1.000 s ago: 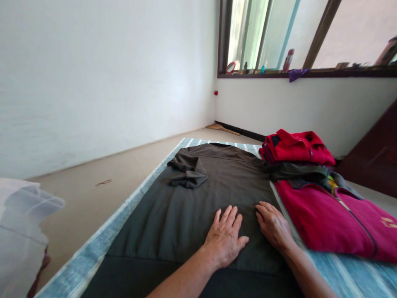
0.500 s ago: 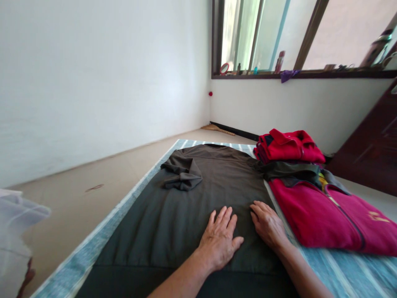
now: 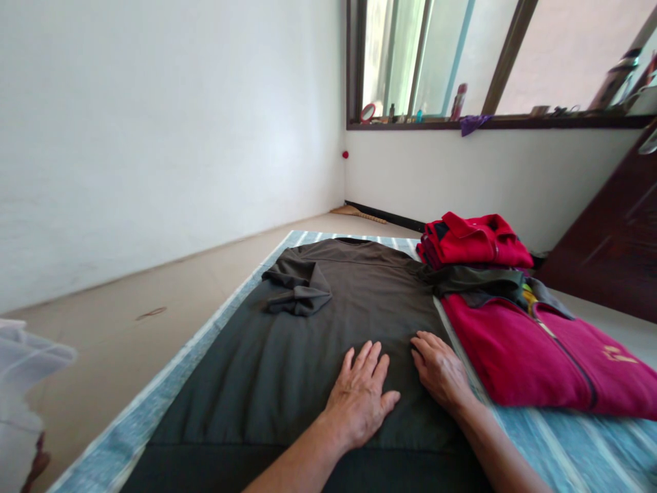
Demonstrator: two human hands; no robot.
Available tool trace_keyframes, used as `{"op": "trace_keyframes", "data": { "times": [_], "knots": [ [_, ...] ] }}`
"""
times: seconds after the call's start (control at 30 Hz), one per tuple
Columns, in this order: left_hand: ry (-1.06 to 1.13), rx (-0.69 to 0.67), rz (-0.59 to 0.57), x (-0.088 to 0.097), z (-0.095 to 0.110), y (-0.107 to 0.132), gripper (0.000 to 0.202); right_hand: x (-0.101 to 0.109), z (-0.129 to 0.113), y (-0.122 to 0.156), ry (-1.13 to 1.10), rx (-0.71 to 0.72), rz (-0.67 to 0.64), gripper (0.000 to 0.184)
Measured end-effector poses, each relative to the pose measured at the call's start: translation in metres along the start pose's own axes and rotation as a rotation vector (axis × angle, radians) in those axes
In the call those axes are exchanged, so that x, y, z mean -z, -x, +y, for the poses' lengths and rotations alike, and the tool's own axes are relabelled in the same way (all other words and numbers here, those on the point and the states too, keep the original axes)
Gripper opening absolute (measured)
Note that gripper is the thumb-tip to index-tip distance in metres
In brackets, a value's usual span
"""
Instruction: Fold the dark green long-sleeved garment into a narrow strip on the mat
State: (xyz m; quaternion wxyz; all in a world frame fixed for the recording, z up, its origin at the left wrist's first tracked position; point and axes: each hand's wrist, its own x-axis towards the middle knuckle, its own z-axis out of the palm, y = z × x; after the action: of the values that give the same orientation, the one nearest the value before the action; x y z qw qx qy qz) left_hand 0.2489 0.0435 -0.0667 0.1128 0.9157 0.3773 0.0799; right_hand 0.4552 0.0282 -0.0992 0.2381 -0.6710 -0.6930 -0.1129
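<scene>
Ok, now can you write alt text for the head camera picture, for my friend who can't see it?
A person's left hand and right hand lie flat on a dark olive T-shirt, with one sleeve folded inward, on a blue striped mat. Beside it sit a folded magenta zip jacket and a folded red shirt.

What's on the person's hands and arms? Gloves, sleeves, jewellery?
Nothing visible. The left hand and right hand are bare, with no gloves, rings or bracelets in view. The left forearm and right forearm are also bare, with no sleeve, cuff or watch in frame.
</scene>
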Motion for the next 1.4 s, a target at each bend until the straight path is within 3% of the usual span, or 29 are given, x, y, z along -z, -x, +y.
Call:
{"op": "trace_keyframes", "data": {
  "times": [0.33, 0.5, 0.6, 0.73, 0.8, 0.9, 0.97, 1.07, 1.2, 1.4],
  "knots": [
    [0.010, 0.021, -0.030, 0.002, 0.000, 0.000, 0.060, -0.001, 0.000, 0.000, 0.010, -0.006, -0.016, 0.027],
    [0.042, 0.038, -0.138, 0.019, 0.002, -0.006, 0.058, -0.002, -0.002, -0.001, 0.001, -0.010, 0.023, 0.026],
    [0.029, 0.041, -0.174, 0.036, 0.005, -0.022, 0.048, -0.004, -0.003, -0.001, 0.004, -0.007, 0.034, 0.025],
    [0.010, 0.013, -0.099, 0.045, 0.003, -0.064, 0.037, -0.005, -0.004, -0.002, 0.004, -0.013, 0.047, 0.025],
    [0.141, 0.020, -0.033, 0.040, 0.001, -0.093, 0.033, -0.006, -0.004, -0.002, -0.006, -0.018, 0.058, 0.025],
    [0.628, 0.130, 0.148, 0.026, -0.002, -0.140, 0.019, -0.007, -0.005, -0.002, -0.022, -0.026, 0.077, 0.026],
    [0.810, 0.206, 0.217, 0.016, -0.003, -0.170, 0.008, -0.009, -0.006, -0.002, -0.035, -0.035, 0.093, 0.026],
    [0.983, 0.328, 0.255, 0.005, -0.002, -0.205, 0.017, -0.013, -0.005, 0.000, -0.054, -0.045, 0.128, 0.028],
    [1.240, 0.420, 0.211, -0.001, -0.003, -0.224, 0.018, -0.018, -0.003, 0.002, -0.048, -0.032, 0.182, 0.027],
    [1.445, 0.424, 0.152, -0.010, -0.010, -0.221, 0.029, -0.026, 0.002, 0.001, 0.026, 0.052, 0.298, 0.027]
  ]
}}
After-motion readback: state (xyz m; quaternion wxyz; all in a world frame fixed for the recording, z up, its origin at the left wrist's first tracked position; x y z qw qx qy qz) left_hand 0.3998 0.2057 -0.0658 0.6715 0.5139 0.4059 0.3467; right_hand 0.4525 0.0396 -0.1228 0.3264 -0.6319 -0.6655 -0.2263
